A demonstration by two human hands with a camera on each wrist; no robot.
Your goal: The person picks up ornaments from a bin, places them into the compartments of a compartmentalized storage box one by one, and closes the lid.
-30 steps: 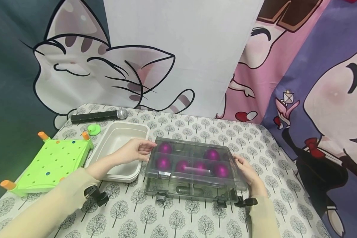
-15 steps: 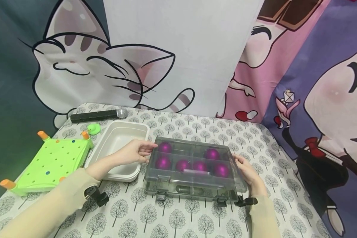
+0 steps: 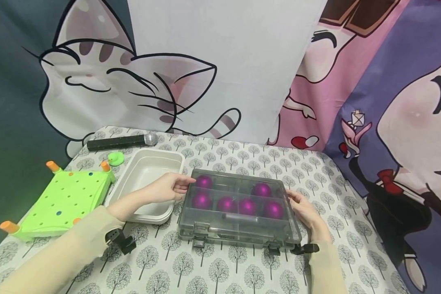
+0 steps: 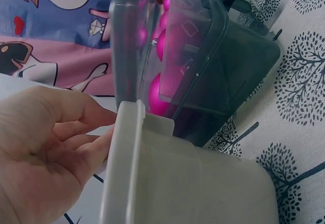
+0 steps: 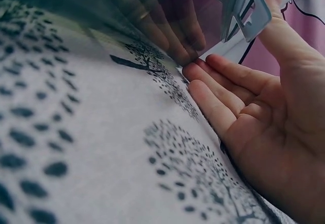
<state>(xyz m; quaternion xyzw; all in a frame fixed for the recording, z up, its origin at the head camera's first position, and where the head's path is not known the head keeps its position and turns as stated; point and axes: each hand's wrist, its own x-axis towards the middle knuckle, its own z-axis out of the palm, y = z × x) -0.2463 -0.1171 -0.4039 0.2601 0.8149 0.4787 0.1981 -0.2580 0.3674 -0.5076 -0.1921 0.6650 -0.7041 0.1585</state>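
Note:
A clear grey plastic storage box (image 3: 239, 226) with compartments holds several shiny magenta balls (image 3: 247, 207); one shows a small silver cap in the left wrist view. Its see-through lid (image 3: 220, 174) lies low over the base, and two black latches (image 3: 273, 249) hang unfastened in front. My left hand (image 3: 166, 188) reaches over the white tray with its fingertips at the lid's left edge; the tray rim partly hides them in the left wrist view. On the other side, my right hand (image 5: 254, 102) has extended fingers against the box's side and the thumb up by the lid.
The white tray (image 3: 152, 154) stands just left of the box. Farther left is a green pegboard stand (image 3: 67, 200) with orange feet. Behind it lie a green rubber duck (image 3: 115, 159) and a black microphone (image 3: 119, 143). Printed curtains hang beyond the tree-patterned tablecloth (image 3: 220, 269).
The lid's front edge has come down and toward me, narrowing the gap above the base. Both hands have stayed at nearly the same places by its sides.

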